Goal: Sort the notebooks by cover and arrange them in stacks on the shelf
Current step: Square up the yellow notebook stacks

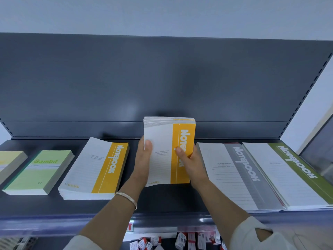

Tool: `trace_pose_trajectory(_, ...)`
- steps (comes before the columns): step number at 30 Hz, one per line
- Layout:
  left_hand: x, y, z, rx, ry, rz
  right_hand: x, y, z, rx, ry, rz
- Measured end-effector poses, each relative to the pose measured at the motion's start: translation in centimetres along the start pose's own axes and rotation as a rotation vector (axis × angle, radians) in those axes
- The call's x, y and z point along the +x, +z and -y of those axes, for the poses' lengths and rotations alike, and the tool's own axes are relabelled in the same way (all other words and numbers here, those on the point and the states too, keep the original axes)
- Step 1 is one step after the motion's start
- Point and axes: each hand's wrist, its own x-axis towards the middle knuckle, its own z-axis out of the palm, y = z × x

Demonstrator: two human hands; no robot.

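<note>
A bundle of yellow-band notebooks (158, 138) is gripped between the hands — left hand (144, 156) at its left edge, right hand (191, 159) at its right — over the shelf (162, 201), just right of the yellow stack (95, 168).

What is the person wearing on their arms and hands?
Both hands are bare: no gloves or rings show on the left hand or the right hand. A thin silvery bangle circles the left wrist. Pale, off-white sleeves end well above the wrists; the right sleeve has a slit-like opening in its cloth, the left sleeve looks plain.
</note>
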Motion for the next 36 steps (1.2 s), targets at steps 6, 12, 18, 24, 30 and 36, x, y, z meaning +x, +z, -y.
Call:
trace_pose_trajectory(6, 2.3, -0.5, 0.1, 0.197, -0.281, -0.179, 1.7, 1.2, -1.0, -0.253, 0.098, -0.115)
trace_pose_trajectory(12, 2.6, -2.3, 1.1, 0.404, -0.596, -0.094, 2.8, 1.2, -2.2, -0.245, 0.514, -0.025)
trace_pose_trajectory(18, 2.3, -3.3, 1.8, 0.847, -0.48, 0.055, 3.7, 1.6, -1.6, -0.37, 0.547, 0.063)
trace_pose_trajectory(24, 3.2, -4.5, 3.5, 0.948, -0.4, 0.093, 3.3, 2.1, -1.5, -0.511, 0.497, 0.076)
trace_pose_trajectory(30, 3.7, -4.8, 3.9, 0.955, -0.397, 0.083, 2.9, 2.3, -1.3, -0.607, 0.452, 0.092)
trace_pose_trajectory(36, 3.2, -4.1, 3.3, 1.068, -0.4, 0.053, 2.9, 1.7, -0.8, -0.957, 0.414, 0.16)
